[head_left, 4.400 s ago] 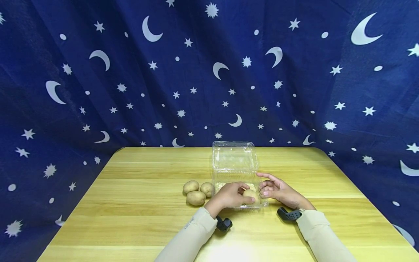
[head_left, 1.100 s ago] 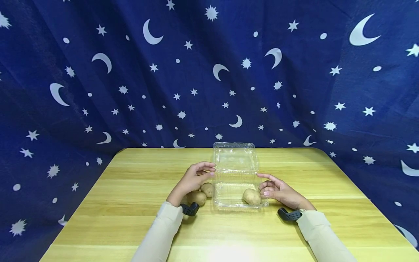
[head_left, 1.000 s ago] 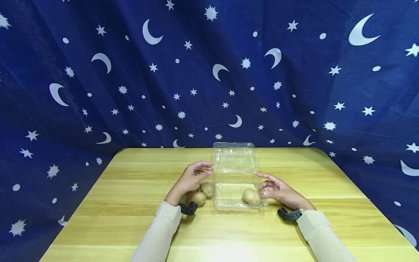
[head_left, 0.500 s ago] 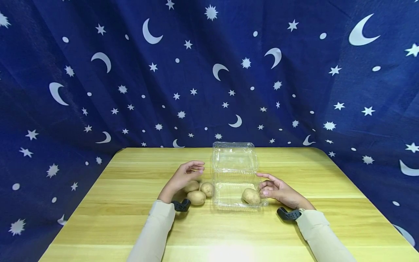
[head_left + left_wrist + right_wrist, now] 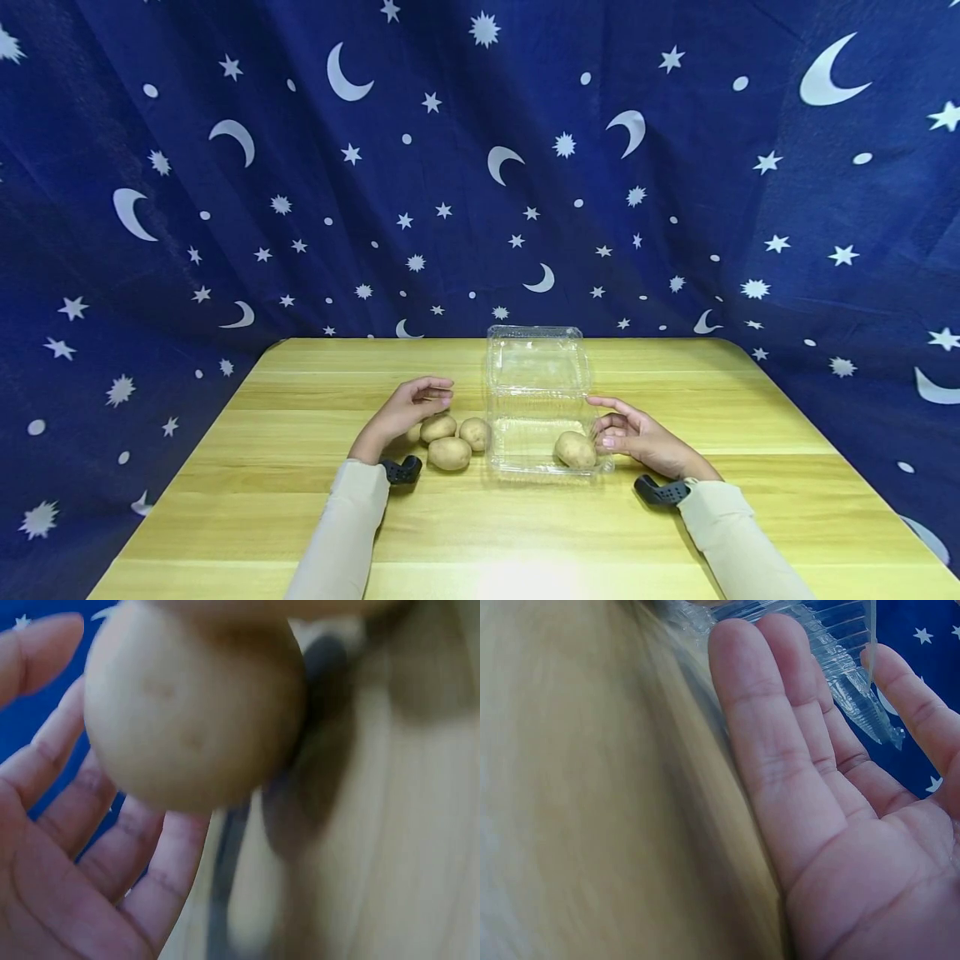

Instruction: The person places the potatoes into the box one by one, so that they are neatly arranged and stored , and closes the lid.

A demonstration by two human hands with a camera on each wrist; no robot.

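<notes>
My left hand point(image 5: 408, 408) hovers just behind and left of a cluster of several potatoes, fingers loosely bent and holding nothing. A potato point(image 5: 187, 712) looms large in front of its spread fingers in the left wrist view. In the head view the cluster has a front potato point(image 5: 450, 454), and another potato is partly hidden by the hand. A clear plastic clamshell container point(image 5: 517, 457) stands with its lid raised; one potato point(image 5: 576, 450) lies inside at the right. My right hand point(image 5: 645, 437) rests at the container's right side, fingers relaxed, fingertips at its wall.
The container's clear lid point(image 5: 536, 358) leans up at the back. Both wrists carry a black camera strap point(image 5: 663, 492). The wooden table point(image 5: 487, 533) ends at a dark blue curtain point(image 5: 450, 167) with stars and moons.
The left hand has let go of a potato inside the container, withdrawn left past its edge and come down beside the potato cluster. The right hand has stayed at the container's side.
</notes>
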